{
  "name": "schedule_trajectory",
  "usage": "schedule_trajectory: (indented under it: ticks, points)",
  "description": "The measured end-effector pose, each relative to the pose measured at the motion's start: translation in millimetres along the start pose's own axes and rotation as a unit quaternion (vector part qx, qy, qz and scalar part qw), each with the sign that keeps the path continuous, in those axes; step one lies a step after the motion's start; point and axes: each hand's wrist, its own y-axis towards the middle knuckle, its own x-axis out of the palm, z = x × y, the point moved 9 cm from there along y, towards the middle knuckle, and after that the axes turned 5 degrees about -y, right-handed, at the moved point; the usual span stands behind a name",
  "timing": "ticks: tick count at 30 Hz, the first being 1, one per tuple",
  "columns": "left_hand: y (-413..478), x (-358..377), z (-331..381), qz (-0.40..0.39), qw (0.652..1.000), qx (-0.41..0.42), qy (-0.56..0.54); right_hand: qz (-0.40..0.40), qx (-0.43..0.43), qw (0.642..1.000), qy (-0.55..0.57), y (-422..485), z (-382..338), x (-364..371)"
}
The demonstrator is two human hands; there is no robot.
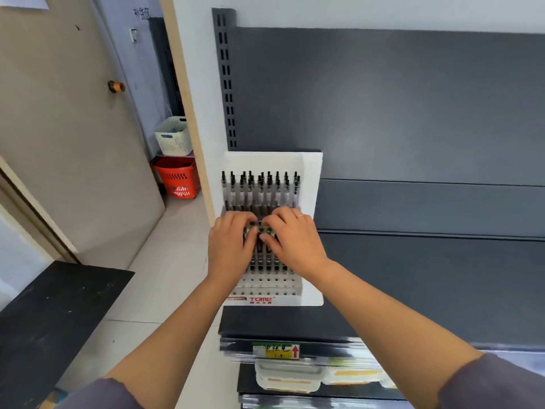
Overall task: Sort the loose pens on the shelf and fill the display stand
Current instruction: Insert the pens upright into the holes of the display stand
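Mid-fill, left hand [230, 246] and right hand [293, 240] each pinch black-capped clear pens [259, 250] at the middle of the white perforated plastic display stand [265, 287]; its empty front-edge holes likely come next.

white display stand [309, 178], red basket [177, 178]

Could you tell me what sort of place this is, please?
Most likely a small shop, perhaps a stationer's: dark slotted shelving, a price tag on the shelf edge, a branded pen stand and a red shopping basket.
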Motion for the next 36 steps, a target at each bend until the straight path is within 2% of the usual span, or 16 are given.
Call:
schedule_trajectory:
  ticks: [5, 14, 18, 22, 26, 30, 36]
  points:
    - [-4, 72, 115, -0.067, 0.994, 0.084, -0.026, -0.014, 0.065, 0.998, 0.0, -69, 101, -49]
    - [-59, 274, 318, -0.314, 0.94, 0.096, -0.09, -0.033, 0.271, 0.962, -0.017, -249, 335, -149]
    - [-65, 349, 383, -0.379, 0.913, 0.109, -0.103, -0.039, 0.317, 0.945, -0.066, -299, 416, -178]
    - [-58, 427, 436, -0.411, 0.894, 0.139, -0.108, -0.047, 0.379, 0.922, -0.059, -334, 496, -193]
    - [-50, 526, 482, -0.476, 0.861, 0.153, -0.09, -0.066, 0.422, 0.904, -0.036, -356, 581, -194]
    - [-50, 615, 512, -0.533, 0.829, 0.165, -0.024, -0.142, 0.449, 0.881, -0.032, -373, 659, -178]
    - [-53, 706, 534, -0.555, 0.815, 0.155, 0.065, -0.252, 0.456, 0.851, -0.061, -390, 748, -145]
